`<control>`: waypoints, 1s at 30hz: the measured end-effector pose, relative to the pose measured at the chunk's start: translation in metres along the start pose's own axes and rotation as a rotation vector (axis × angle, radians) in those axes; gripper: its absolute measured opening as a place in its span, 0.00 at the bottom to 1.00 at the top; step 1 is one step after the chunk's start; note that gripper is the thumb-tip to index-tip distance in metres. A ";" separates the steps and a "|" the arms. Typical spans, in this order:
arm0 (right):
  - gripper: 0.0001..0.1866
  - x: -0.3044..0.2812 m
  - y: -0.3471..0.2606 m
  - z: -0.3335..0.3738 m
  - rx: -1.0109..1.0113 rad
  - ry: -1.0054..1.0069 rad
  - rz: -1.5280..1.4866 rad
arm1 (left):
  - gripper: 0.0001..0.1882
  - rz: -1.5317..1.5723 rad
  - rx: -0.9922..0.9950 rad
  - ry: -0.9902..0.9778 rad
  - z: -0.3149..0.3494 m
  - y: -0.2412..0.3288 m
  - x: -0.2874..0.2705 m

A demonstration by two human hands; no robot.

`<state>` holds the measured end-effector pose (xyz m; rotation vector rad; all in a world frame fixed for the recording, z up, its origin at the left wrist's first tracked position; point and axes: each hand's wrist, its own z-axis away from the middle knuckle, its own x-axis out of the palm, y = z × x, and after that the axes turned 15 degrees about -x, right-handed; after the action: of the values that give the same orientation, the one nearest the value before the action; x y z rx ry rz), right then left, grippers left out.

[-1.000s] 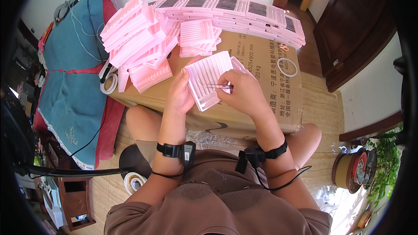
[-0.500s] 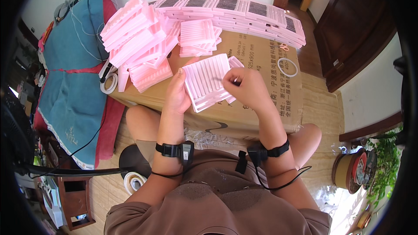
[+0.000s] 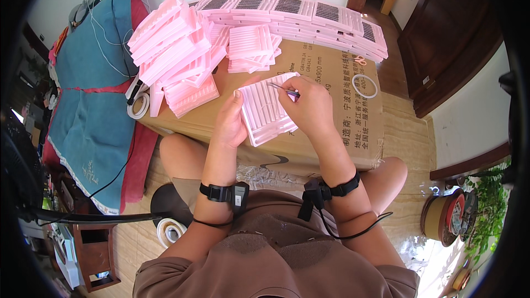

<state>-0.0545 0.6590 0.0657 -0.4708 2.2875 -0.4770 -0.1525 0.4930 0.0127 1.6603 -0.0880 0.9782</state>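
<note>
My left hand [image 3: 230, 124] grips a pale pink ridged plastic tray [image 3: 265, 113] by its left edge, thumb on the top rim. The tray is tilted up above the cardboard box, its row of long parallel grooves facing me. Pinched in my right hand [image 3: 311, 102] is a pair of thin metal tweezers [image 3: 282, 88], reaching over the tray's upper right part. Whether their tips touch a groove or hold anything is too small to tell. My right fingers cover the tray's right edge.
The big cardboard box [image 3: 353, 132] serves as a table. On it stand a leaning heap of pink trays [image 3: 171, 49], a smaller stack [image 3: 249, 49] and a long row of stacked trays with dark contents [image 3: 292, 5]. A white ring [image 3: 364, 86] and pink-handled scissors [image 3: 360, 60] lie right.
The tray has shifted slightly right and down. My right hand has moved a little left and now shows the tweezers over the tray's upper part.
</note>
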 end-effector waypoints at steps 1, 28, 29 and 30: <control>0.05 0.000 0.000 0.000 -0.020 0.009 0.003 | 0.34 0.001 0.005 0.007 0.000 0.000 0.001; 0.06 -0.004 0.006 -0.002 0.025 -0.005 -0.095 | 0.31 0.052 0.013 0.007 0.002 0.002 -0.002; 0.06 -0.003 0.005 -0.003 0.005 0.002 -0.061 | 0.31 0.043 0.015 0.012 0.002 0.001 -0.001; 0.06 -0.001 0.004 -0.003 0.001 0.000 -0.023 | 0.31 0.038 0.019 0.014 0.002 0.001 0.000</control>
<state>-0.0569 0.6639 0.0668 -0.4966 2.2838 -0.4894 -0.1522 0.4908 0.0133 1.6743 -0.1019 1.0219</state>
